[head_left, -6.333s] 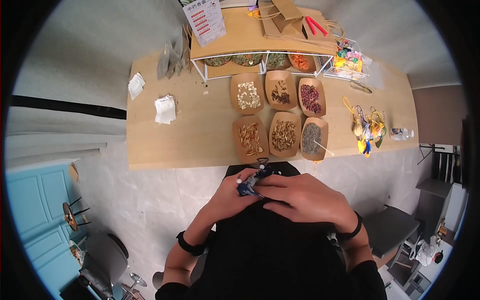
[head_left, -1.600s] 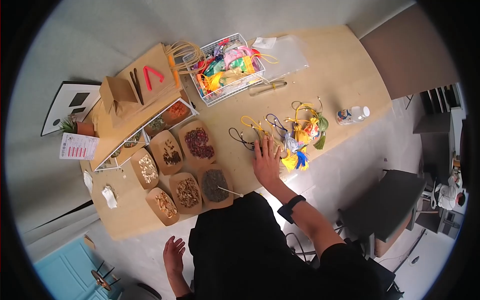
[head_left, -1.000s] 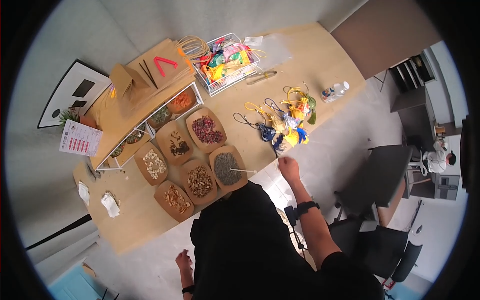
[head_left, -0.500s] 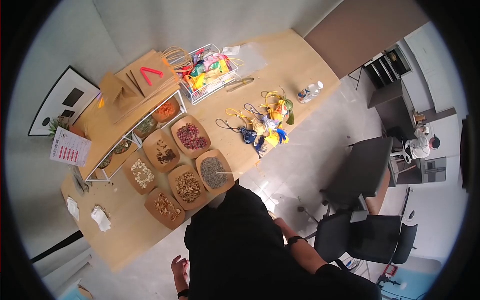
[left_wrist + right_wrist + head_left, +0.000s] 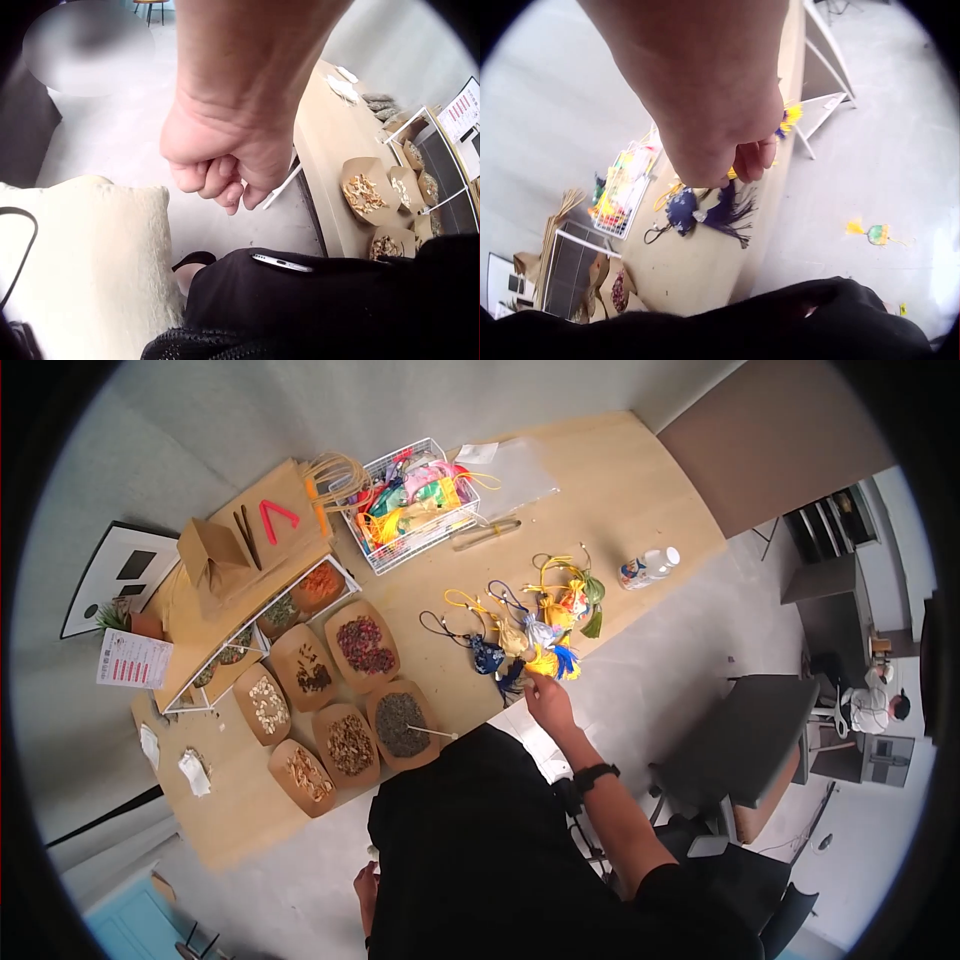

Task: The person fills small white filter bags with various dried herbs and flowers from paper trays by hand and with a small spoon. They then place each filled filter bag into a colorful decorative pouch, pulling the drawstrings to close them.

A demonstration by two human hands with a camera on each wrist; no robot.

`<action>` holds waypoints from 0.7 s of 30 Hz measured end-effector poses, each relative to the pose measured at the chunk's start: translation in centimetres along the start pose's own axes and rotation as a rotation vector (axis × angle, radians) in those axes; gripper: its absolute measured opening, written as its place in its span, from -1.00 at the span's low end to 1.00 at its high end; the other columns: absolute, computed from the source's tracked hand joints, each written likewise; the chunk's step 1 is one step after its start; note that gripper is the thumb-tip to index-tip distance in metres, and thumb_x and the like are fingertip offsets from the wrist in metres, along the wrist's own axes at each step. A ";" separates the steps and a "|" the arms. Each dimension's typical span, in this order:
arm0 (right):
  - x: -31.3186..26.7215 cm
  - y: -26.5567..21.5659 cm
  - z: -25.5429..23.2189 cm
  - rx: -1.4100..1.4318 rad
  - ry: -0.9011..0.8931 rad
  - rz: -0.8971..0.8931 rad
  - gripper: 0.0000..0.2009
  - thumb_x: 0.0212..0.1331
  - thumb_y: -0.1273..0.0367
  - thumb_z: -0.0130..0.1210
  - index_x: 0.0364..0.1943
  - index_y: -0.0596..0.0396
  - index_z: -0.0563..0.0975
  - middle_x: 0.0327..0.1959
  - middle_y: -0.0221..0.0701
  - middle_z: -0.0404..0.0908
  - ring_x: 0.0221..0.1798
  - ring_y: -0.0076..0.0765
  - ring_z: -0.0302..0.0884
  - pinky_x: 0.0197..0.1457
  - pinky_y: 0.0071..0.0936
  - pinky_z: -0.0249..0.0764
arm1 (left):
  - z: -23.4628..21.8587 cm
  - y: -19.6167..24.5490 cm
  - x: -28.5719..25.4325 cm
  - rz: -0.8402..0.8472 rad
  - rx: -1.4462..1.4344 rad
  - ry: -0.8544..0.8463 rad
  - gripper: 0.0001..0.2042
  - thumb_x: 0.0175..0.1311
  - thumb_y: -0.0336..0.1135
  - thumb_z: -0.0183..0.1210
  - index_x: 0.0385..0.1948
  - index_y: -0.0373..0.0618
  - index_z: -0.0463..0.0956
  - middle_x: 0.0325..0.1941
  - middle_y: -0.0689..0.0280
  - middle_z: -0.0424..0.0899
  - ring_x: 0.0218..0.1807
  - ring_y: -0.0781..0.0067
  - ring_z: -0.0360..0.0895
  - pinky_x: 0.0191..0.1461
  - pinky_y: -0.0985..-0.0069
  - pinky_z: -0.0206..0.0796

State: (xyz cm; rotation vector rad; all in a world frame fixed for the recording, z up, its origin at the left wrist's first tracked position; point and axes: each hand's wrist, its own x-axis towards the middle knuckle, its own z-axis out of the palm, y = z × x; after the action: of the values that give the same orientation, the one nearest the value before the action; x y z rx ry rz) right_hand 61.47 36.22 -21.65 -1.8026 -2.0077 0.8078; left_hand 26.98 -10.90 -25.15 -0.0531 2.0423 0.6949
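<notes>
Several tasselled pouches lie near the table's front edge, among them a dark blue one [image 5: 487, 655] [image 5: 682, 210] and a pale gold one [image 5: 514, 641]. My right hand [image 5: 550, 705] [image 5: 754, 159] reaches to the yellow tassel [image 5: 542, 662] beside them, its fingers bent; whether they pinch any threads is hidden. The dark blue tassel [image 5: 724, 210] lies beside this hand on the tabletop. Low by my body hangs my left hand [image 5: 367, 885] [image 5: 225, 161], fingers loosely curled, with nothing visible in them.
Paper trays of dried herbs [image 5: 401, 725] stand left of the pouches. Behind are a wire basket [image 5: 410, 510] of colourful pouches, metal tongs [image 5: 487, 535] and a rack with paper bags [image 5: 213, 557]. A bottle [image 5: 648, 568] stands right. Another pouch [image 5: 878, 235] lies on the floor.
The blue pouch that both hands held earlier now lies on the table. After drawing back to my body, my right hand has returned to the pouches; my left has stayed low.
</notes>
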 end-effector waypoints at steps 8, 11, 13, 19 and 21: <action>4.1 -4.8 1.3 -0.153 -0.049 -0.257 -0.57 0.11 0.32 0.20 0.12 0.01 0.51 -0.26 -0.12 0.45 -0.14 0.06 0.48 -0.09 -0.13 0.48 | 1.3 0.8 -3.3 -0.044 -0.302 0.014 -0.73 0.23 -0.42 0.19 -0.06 -0.31 0.53 -0.41 0.24 0.67 -0.47 0.56 0.55 -0.40 0.61 0.37; 3.5 -4.4 2.1 -0.128 -0.019 -0.246 -0.58 0.09 0.34 0.20 0.10 0.01 0.52 -0.26 -0.12 0.45 -0.14 0.06 0.47 -0.10 -0.12 0.47 | 0.8 2.5 -3.9 -0.118 -0.344 -0.010 -0.64 0.16 -0.53 0.21 0.02 -0.31 0.45 -0.38 0.18 0.68 -0.43 0.53 0.58 -0.39 0.60 0.40; 4.0 -4.0 1.8 -0.110 0.013 -0.214 -0.58 0.08 0.35 0.19 0.09 0.02 0.52 -0.26 -0.12 0.45 -0.14 0.06 0.47 -0.09 -0.13 0.47 | 0.8 4.1 -3.9 -0.120 -0.330 -0.019 -0.60 0.13 -0.56 0.22 0.05 -0.31 0.41 -0.37 0.15 0.68 -0.42 0.51 0.59 -0.39 0.59 0.41; 5.0 -2.5 0.0 -0.182 0.125 -0.260 -0.58 0.06 0.39 0.18 0.07 0.13 0.51 -0.24 -0.12 0.46 -0.14 0.04 0.47 -0.05 -0.12 0.45 | 1.1 4.7 -2.0 -0.112 -0.375 -0.059 -0.55 0.10 -0.62 0.21 0.09 -0.28 0.40 -0.32 0.10 0.69 -0.38 0.41 0.63 -0.34 0.53 0.47; 5.0 -2.2 -0.1 -0.194 0.049 -0.217 -0.56 0.06 0.40 0.18 0.10 0.13 0.49 -0.24 -0.12 0.46 -0.12 0.04 0.45 -0.05 -0.13 0.44 | 1.7 5.5 -2.2 -0.091 -0.263 0.004 -0.56 0.11 -0.65 0.18 0.09 -0.27 0.41 -0.29 0.07 0.69 -0.33 0.37 0.64 -0.29 0.52 0.49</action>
State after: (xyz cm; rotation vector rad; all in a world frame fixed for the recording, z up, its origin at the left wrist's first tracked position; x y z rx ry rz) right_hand 58.99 41.09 -20.86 -1.6445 -2.2661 0.5147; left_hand 27.87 -5.98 -21.58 -0.2972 1.9279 0.9018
